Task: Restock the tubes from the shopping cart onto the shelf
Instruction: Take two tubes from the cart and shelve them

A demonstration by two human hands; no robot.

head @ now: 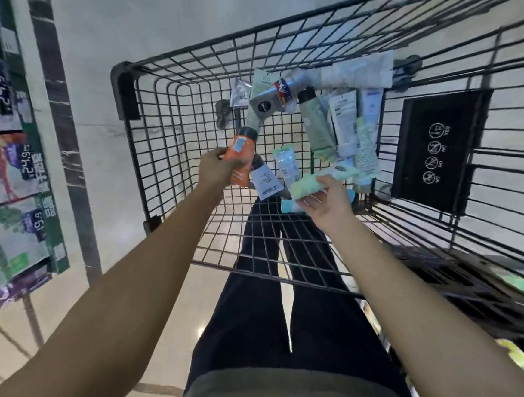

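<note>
So: left hand (216, 169) fingers wrapped round orange tube (240, 152) | right hand (326, 203) fingers clasp pale green tube (310, 183) | both over shopping cart (180, 104) floor

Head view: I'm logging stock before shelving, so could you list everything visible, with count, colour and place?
Shopping cart: one, black wire, centre.
Orange tube: one, dark cap, in left hand.
Pale green tube: one, under right hand's fingers.
White tube: one, between the hands.
Other tubes: a heap, mostly white, green and grey, exact count unclear, far end of the cart.
Black sign: one, white symbols, cart's right side.
Shelf: one, packaged goods, far left.
Left hand: grips orange tube.
Right hand: touches pale green tube.
</note>
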